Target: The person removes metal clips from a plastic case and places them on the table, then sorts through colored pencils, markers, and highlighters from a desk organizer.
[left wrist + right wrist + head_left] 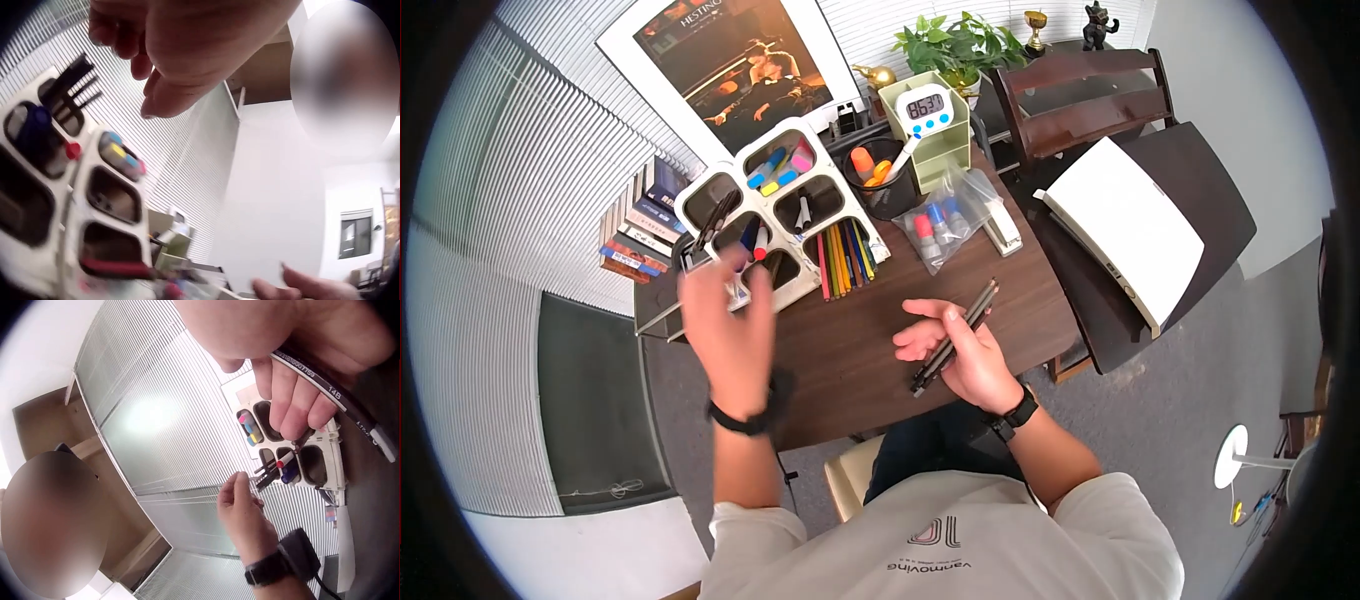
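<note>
My right hand (980, 365) holds a small bundle of dark pencils (950, 345) under its thumb, above the front of the table; one pencil (334, 393) reads 14B in the right wrist view. My left hand (730, 345), blurred by motion, is over the near left side of a white desk organizer (808, 128). Nothing shows between its loosely bent fingers in the left wrist view. Close to that hand, dark pencils (267, 475) stand in one compartment. Beside them are a red-capped marker (760, 243) and blue pens (36, 122). Highlighters (772, 172) fill another compartment.
Colored pencils (845, 258) lie in the front right compartment. Farther right are a black mesh cup (888, 205), a bag of markers (940, 228), a white stapler (1002, 228) and a green holder (948, 152) with a timer (925, 108). Books (640, 225) stand left; a chair (1090, 100) stands right.
</note>
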The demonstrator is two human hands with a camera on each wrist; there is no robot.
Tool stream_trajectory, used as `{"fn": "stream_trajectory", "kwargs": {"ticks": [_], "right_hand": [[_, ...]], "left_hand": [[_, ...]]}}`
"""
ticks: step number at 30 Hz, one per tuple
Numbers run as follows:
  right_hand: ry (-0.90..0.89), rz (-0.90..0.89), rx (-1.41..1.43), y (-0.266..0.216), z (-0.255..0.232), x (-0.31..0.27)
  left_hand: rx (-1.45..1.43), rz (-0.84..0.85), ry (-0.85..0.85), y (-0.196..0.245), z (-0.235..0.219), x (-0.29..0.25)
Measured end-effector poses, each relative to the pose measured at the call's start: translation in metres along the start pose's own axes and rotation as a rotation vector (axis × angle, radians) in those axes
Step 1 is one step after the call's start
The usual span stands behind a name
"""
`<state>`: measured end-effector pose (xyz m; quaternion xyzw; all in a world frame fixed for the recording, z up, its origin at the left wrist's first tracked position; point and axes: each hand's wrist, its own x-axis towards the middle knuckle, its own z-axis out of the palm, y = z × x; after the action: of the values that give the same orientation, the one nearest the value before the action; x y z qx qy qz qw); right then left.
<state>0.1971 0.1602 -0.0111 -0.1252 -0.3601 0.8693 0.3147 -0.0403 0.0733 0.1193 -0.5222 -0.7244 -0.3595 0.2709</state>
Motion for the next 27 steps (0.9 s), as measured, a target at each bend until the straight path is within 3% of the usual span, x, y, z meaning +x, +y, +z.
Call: {"fn": "stream_trajectory", "kwargs": {"ticks": [2, 4, 6, 7, 12, 14, 16, 18, 20, 22, 25, 27], "right_hand": [[0.001, 0.0, 0.006, 0.002, 0.0, 0.0], [0.026, -0.045, -0.027, 0.005, 0.0, 0.002], [0.031, -0.041, -0.035, 0.005, 0.001, 0.002], [0.034, -0.045, -0.043, 0.004, 0.002, 0.002], [0.018, -0.004, -0.059, 0.003, 0.004, -0.001], [-0.01, 0.005, -0.066, 0.004, 0.002, -0.001], [-0.025, 0.05, -0.248, 0.005, -0.001, -0.003], [-0.081, 0.005, -0.22, 0.01, -0.005, -0.002], [-0.058, 0.011, -0.137, 0.008, -0.002, -0.002], [-0.06, 0.004, -0.136, 0.007, -0.002, -0.002], [-0.071, 0.003, -0.133, 0.007, -0.001, -0.001], [-0.065, 0.002, -0.135, 0.006, -0.001, 0.0]], "left_hand": [[-0.28, -0.141, -0.382, 0.03, -0.011, -0.04], [-0.462, -0.127, -0.676, 0.057, -0.003, -0.069], [-0.611, -0.275, -0.84, 0.066, 0.011, -0.104], [-0.614, -0.282, -0.837, 0.068, 0.013, -0.112], [-0.665, -0.428, -0.65, 0.058, 0.004, -0.111], [-0.679, -0.342, -0.512, 0.045, -0.001, -0.105], [-0.663, -0.265, -0.406, 0.036, -0.013, -0.097], [-0.681, -0.341, -0.245, 0.019, -0.029, -0.1], [-0.647, -0.385, 0.052, 0.008, -0.049, -0.087], [-0.358, -0.184, 0.266, -0.007, -0.057, -0.062], [-0.14, -0.04, 0.324, -0.008, -0.058, -0.019], [-0.062, -0.057, 0.274, -0.006, -0.055, -0.004]]}}
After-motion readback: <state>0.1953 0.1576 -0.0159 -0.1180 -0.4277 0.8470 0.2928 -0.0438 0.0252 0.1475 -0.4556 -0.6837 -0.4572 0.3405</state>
